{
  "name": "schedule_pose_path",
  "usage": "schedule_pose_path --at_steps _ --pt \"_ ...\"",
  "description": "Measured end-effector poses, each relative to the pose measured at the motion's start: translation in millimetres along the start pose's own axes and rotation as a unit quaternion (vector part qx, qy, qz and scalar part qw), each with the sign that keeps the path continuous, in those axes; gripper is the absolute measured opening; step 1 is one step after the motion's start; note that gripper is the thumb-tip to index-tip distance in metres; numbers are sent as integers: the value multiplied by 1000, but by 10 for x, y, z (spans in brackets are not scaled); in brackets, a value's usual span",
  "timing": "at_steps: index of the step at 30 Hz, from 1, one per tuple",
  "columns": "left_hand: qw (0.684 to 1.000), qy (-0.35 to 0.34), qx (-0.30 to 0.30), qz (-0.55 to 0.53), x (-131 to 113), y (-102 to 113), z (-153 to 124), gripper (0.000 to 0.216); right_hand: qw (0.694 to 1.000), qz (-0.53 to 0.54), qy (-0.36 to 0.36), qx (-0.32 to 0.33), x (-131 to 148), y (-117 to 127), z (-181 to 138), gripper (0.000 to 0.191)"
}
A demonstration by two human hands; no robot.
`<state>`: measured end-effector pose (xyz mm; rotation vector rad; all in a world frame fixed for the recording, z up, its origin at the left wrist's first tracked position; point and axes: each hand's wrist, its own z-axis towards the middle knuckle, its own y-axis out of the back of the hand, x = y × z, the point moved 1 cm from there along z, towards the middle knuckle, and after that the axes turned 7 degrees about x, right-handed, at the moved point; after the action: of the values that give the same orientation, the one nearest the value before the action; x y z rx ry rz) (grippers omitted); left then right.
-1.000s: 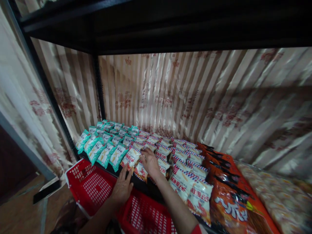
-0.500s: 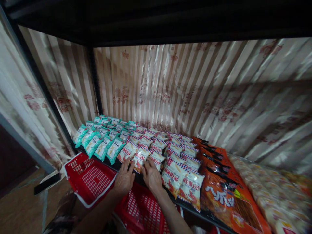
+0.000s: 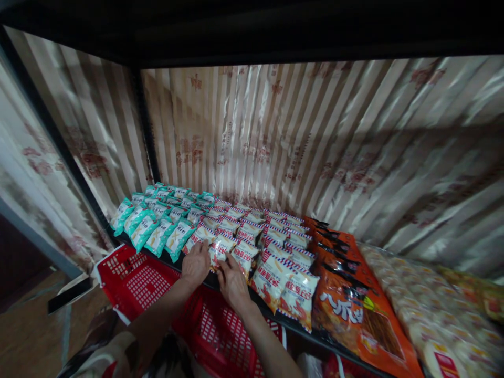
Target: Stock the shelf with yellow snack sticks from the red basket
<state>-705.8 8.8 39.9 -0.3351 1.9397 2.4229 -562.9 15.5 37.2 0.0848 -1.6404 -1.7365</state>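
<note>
— What are we handling here?

— We are working on a red-and-white snack packet [image 3: 219, 248] lying at the front edge of the shelf [image 3: 275, 320], in the front row of its kind, just right of the teal packets [image 3: 157, 231].

— How are our hands sitting on it?

— Our left hand [image 3: 196, 264] is lying palm down at the packet's left side, fingers loosely curled and touching it and the packet next to it. Our right hand [image 3: 232, 281] is coming in from below and to the right, fingers stretched forward onto the packet's lower right corner. Both are partly open; we cannot tell whether either one is actually gripping the packet or only resting on it.

— And the arms?

— Both forearms are reaching up from the bottom of the view and angling toward each other, so that the hands are meeting at the packet, nearly touching.

— What are we seeing around it?

— More red-and-white packets [image 3: 271, 252] are filling rows behind and to the right. Beyond them, large orange bags [image 3: 354, 304] are lying flat, then pale bags [image 3: 433, 315] at the far right. Two red baskets [image 3: 137, 283] are sitting below the shelf edge, under our arms. A striped curtain [image 3: 295, 142] is hanging behind the shelf.
</note>
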Motion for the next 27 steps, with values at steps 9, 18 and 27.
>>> schedule_pose_path --at_steps 9,18,27 --pt "996 -59 35 -52 -151 31 123 45 1000 -18 7 4 -34 62 92 30" --pt "997 -65 -6 -39 -193 -28 54 45 996 -24 -33 -84 -212 19 68 38" --pt "988 -152 20 -14 -370 -143 -212 43 989 -4 -116 -87 -185 8 43 46"
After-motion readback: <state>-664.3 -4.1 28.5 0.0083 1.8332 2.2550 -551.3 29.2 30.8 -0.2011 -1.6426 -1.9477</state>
